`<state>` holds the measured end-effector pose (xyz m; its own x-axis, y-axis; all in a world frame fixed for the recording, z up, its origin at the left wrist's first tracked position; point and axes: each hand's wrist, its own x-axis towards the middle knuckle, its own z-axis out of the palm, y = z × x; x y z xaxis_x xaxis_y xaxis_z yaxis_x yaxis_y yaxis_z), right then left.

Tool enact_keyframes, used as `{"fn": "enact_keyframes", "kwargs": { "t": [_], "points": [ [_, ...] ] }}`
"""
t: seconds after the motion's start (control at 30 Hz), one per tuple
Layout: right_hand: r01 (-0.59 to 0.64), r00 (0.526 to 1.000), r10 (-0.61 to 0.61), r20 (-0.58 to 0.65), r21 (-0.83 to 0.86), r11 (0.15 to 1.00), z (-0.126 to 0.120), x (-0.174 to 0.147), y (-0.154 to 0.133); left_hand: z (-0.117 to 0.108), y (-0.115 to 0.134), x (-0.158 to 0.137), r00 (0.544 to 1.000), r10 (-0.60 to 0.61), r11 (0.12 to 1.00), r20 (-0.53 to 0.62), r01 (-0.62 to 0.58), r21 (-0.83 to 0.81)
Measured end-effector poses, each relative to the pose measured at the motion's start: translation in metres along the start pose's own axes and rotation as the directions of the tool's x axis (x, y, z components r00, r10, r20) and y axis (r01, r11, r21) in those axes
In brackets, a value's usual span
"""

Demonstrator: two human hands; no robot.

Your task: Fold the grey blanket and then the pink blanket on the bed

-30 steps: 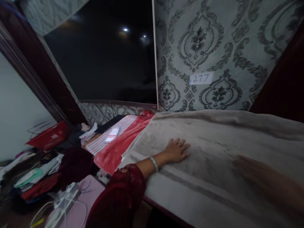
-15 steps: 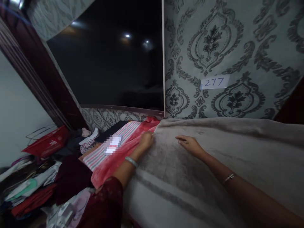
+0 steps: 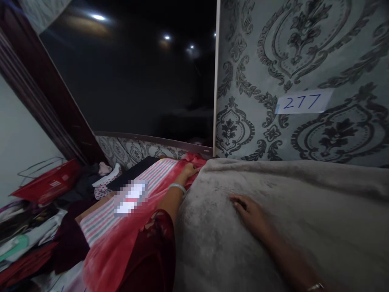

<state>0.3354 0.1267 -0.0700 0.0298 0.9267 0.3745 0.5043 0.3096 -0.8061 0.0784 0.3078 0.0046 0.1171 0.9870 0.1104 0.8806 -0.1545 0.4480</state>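
A thick grey blanket spreads across the right half of the head view, with a rolled or folded ridge along its far side. My left hand reaches to the blanket's far left edge, its fingers closed on the edge there; the fingertips are partly hidden. Under that arm lies a red cloth, bunched up near the wall. On the blanket's top, my right hand rests with loosely bent fingers apart and nothing in them. Beside the red cloth is a striped towel in pink, white and grey.
A blurred-out bright screen lies on the striped towel. Piled clothes and a red basket are at the left. Behind stand a large dark television and a patterned wall with a paper label.
The view has moved closer. My left hand has reached farther toward the wall along the blanket's edge. My right hand has drawn back slightly toward me over the blanket.
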Motion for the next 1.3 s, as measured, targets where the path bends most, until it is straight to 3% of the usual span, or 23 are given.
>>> {"fn": "enact_keyframes", "kwargs": {
  "t": [0.23,0.47,0.67,0.87,1.0,1.13,1.3],
  "points": [
    [-0.028,0.999,0.029,0.016,-0.045,0.999,0.000,-0.001,-0.003,-0.014,-0.005,0.031,0.965,-0.107,0.973,-0.239,0.151,0.172],
    [-0.046,0.992,0.055,0.111,-0.078,0.996,-0.009,-0.002,-0.009,-0.002,-0.038,0.042,0.965,-0.174,0.953,-0.198,0.216,0.213],
    [-0.065,0.991,0.078,0.113,-0.110,0.992,-0.009,-0.002,-0.013,-0.005,-0.040,0.045,0.985,-0.110,0.969,-0.135,0.137,0.208],
    [-0.056,0.992,0.067,0.104,-0.113,0.992,-0.008,-0.001,-0.013,-0.003,0.000,0.047,0.991,0.123,0.979,-0.048,-0.113,0.168],
    [-0.049,0.993,0.059,0.105,-0.097,0.994,-0.008,-0.001,-0.012,0.016,0.018,0.049,0.985,0.164,0.975,-0.054,-0.153,0.161],
    [-0.068,0.991,0.077,0.108,-0.092,0.993,-0.008,-0.003,-0.012,0.020,0.008,0.052,0.989,0.043,0.992,-0.145,-0.025,0.126],
    [-0.072,0.994,0.079,0.075,-0.098,0.993,-0.007,-0.004,-0.011,0.005,-0.021,0.053,0.939,-0.190,0.980,-0.288,0.200,0.006]
  ]
}}
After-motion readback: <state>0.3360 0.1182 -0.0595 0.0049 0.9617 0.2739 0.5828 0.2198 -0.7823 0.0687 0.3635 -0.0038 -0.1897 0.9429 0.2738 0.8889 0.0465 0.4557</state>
